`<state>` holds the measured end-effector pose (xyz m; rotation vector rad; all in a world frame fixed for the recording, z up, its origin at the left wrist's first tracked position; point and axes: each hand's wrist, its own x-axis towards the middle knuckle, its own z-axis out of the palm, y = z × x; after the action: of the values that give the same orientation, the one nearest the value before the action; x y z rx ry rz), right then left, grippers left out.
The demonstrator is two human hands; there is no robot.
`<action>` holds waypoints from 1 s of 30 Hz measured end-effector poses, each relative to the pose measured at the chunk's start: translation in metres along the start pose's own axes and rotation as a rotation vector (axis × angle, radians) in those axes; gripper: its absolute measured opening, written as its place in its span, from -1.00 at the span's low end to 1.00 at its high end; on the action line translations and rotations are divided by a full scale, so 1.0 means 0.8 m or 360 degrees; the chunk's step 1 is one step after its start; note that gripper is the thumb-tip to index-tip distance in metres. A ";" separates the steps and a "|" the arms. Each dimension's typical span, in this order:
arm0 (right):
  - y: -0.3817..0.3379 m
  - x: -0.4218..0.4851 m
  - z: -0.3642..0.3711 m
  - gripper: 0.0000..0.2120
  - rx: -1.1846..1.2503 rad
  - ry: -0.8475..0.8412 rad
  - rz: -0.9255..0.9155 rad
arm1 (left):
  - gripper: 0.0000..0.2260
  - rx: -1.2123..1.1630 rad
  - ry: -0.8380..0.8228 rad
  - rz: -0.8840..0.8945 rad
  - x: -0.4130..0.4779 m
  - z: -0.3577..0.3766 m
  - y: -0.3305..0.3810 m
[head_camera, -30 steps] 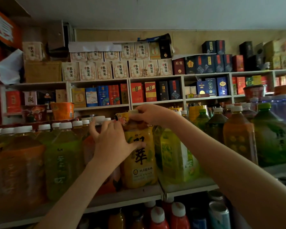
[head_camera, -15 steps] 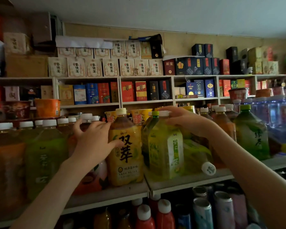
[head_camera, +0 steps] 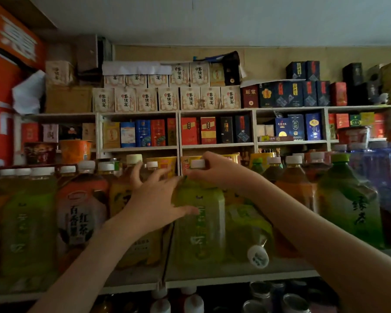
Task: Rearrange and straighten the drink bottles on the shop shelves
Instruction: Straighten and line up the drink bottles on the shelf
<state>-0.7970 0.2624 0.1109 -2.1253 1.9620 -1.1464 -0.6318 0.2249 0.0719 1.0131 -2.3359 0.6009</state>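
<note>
**Both hands on a green tea bottle at the shelf front**

At the front edge of the white shelf, a large green bottle stands upright between a yellow-labelled bottle on its left and a second green bottle lying tipped on its side on its right, white cap pointing outward. The right hand reaches in from the right, its fingers curled closed around the upright bottle's neck just under the white cap. The left hand rests flat against the bottle's left shoulder, its fingers spread open and the thumb laid across the label rather than clasping. Further left stand a red-labelled tea bottle and another green one; to the right are an orange-brown bottle and a dark green bottle. Boxed goods fill the shelves behind. Bottle tops show on the shelf below.
</note>
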 end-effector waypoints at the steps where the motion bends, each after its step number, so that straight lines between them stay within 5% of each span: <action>1: 0.003 0.003 -0.005 -0.69 -0.0066 -0.0033 -0.0037 | -0.21 0.0005 -0.0103 0.0006 0.006 0.002 0.005; 4: 0.010 0.017 -0.020 -0.50 -0.0047 -0.0041 -0.0153 | -0.23 -0.0061 -0.0271 -0.0082 0.016 -0.003 0.005; 7: 0.021 0.044 -0.036 -0.60 0.0181 0.0206 -0.0195 | -0.26 -0.0533 -0.0241 -0.0204 0.023 -0.014 -0.011; 10: 0.038 0.074 -0.033 -0.63 0.0010 -0.0036 -0.0137 | -0.46 -0.0924 -0.0117 -0.0204 0.035 -0.034 -0.014; 13: 0.056 0.095 -0.009 -0.69 -0.0077 -0.0312 0.0027 | -0.47 -0.0765 -0.0253 -0.0122 0.052 -0.051 -0.012; 19: 0.060 0.107 -0.002 -0.82 -0.0005 -0.0274 0.0025 | -0.27 -0.0711 -0.0660 -0.0043 0.067 -0.049 -0.005; 26: 0.058 0.093 0.001 -0.77 -0.0116 -0.0122 -0.0037 | -0.29 -0.0967 -0.0744 0.0023 0.067 -0.034 -0.011; 30: 0.059 0.046 -0.024 -0.63 -0.0149 -0.0052 -0.0081 | -0.25 -0.1066 -0.0521 -0.0014 0.053 -0.031 -0.004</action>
<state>-0.8494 0.2294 0.1198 -2.2363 1.9971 -1.0395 -0.6474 0.2145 0.1176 0.8328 -2.5222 -0.3761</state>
